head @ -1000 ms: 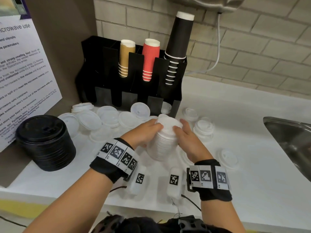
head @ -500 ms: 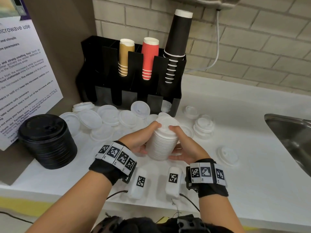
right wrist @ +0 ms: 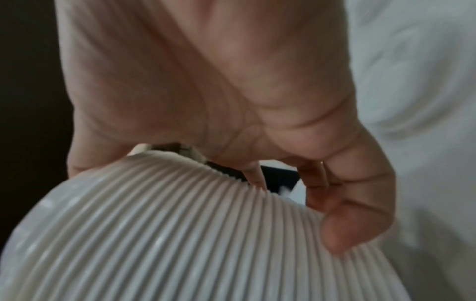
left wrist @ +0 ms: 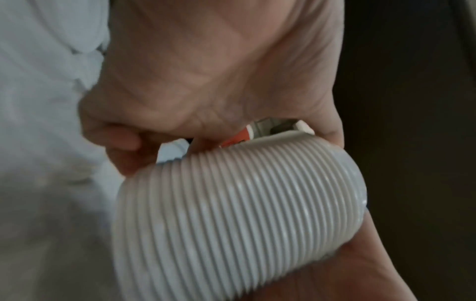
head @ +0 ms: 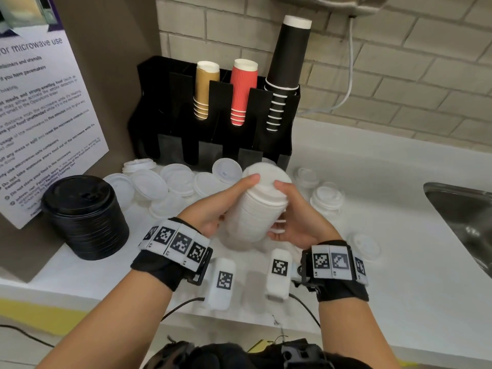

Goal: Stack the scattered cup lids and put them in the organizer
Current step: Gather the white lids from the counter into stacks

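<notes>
A tall stack of white cup lids (head: 255, 206) is held between both hands above the white counter, tilted with its top leaning toward the organizer. My left hand (head: 226, 203) grips its left side with the thumb on the top lid. My right hand (head: 290, 214) curls round the right side and lower part. The ribbed lid edges fill the left wrist view (left wrist: 244, 213) and the right wrist view (right wrist: 180, 234). The black organizer (head: 213, 123) stands at the back with brown, red and black cup stacks. Loose white lids (head: 175, 179) lie scattered in front of it.
A stack of black lids (head: 85, 217) stands at the left by a notice board (head: 40, 115). More white lids (head: 327, 198) and a single lid (head: 364, 245) lie to the right. A steel sink (head: 463, 214) is at the far right. The counter's front edge is near me.
The white lid stack has been lifted off the counter and tilted. Both hands slid from its top down round its sides.
</notes>
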Available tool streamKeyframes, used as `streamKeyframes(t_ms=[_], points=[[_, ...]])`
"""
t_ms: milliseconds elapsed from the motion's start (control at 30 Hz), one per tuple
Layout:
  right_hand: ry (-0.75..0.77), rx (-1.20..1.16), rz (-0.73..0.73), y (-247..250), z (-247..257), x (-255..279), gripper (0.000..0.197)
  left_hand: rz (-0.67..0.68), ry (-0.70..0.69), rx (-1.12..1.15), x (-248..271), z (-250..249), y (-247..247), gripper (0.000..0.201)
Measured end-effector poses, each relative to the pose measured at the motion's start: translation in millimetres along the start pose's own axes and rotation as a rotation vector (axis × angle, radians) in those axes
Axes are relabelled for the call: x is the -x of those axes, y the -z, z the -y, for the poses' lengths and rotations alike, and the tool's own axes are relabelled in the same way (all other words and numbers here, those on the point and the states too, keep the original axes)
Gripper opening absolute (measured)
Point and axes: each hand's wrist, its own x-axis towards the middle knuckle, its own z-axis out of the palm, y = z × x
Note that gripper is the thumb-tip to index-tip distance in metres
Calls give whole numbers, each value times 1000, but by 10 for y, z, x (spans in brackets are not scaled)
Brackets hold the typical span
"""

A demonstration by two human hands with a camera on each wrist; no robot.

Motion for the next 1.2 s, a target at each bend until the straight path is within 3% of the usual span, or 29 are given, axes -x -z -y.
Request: streamKeyframes(t_ms=[67, 133, 200, 367, 433, 500, 567, 633, 667, 767, 900, 1000, 1100, 1200], points=[[45, 51, 27, -108, 184, -24, 72, -10, -33, 88, 36, -99, 72, 64], [78, 144, 56, -267, 376, -45, 73, 63, -107, 219, 93, -202, 172, 44], [119, 244, 84, -453, 549, -58, 74, 110, -192, 324, 179, -294, 298, 36], [226, 394, 238, -901, 898, -124, 91, 65, -297, 484, 342, -486, 723, 45], [265, 391, 310, -1016, 1031, -232, 86, 28, -286, 553, 420, -555, 900, 47], [282, 325, 276, -1126, 1117, -420, 78, -8, -304, 630, 505, -619, 1075, 47], [303, 350, 150, -1273, 1090, -634, 58, -34, -331, 693, 596, -693, 1213, 53], [347, 619, 121, -1475, 963, -858, 39, -52, -344, 747, 674, -762, 1330, 67], [374, 785, 186, -1585, 880, -976, 36, -59, -356, 756, 709, -800, 1374, 70], [500, 1145, 460, -1923, 670, -1202, 42, -79, -386, 739, 787, -897, 1452, 76], [799, 1367, 668, -2355, 572, -1274, 53, -62, -387, 773, 839, -935, 1531, 101], [757, 1578, 832, -2657, 505, -1352, 47, -75, -374, 771, 853, -916, 1591, 114], [823, 1978, 745, -2790, 406, -1491, 44, -109, -359, 721, 850, -891, 1631, 120], [799, 2074, 719, -2753, 404, -1536, 48, -114, -363, 725, 858, -880, 1666, 119]])
